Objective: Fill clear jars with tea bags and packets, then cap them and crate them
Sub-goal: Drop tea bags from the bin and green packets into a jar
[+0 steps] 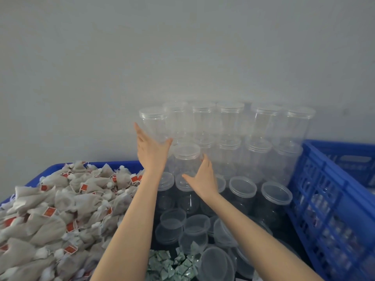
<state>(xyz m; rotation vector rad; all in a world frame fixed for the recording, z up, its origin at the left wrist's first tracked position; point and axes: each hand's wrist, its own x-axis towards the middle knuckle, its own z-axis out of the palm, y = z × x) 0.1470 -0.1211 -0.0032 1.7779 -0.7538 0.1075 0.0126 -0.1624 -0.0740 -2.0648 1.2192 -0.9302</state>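
Clear capped jars (pixel 230 126) are stacked against the grey wall in two tiers. One capped jar (pixel 186 157) stands a little forward in the lower tier. My left hand (pixel 151 148) reaches up to its left with straight fingers, near the leftmost upper jar (pixel 153 124). My right hand (pixel 203 177) is spread open at that forward jar's right side, fingertips touching it. Neither hand grips anything. Beige tea bags (pixel 60 207) with red tags fill the tub at left. Small green packets (pixel 172 264) lie at the bottom centre.
A blue tub (pixel 129 164) holds the tea bags. A blue slatted crate (pixel 324 199) stands at right, with capped jars inside. More capped jars (pixel 276 192) and loose clear lids (pixel 215 262) lie between my arms and the crate.
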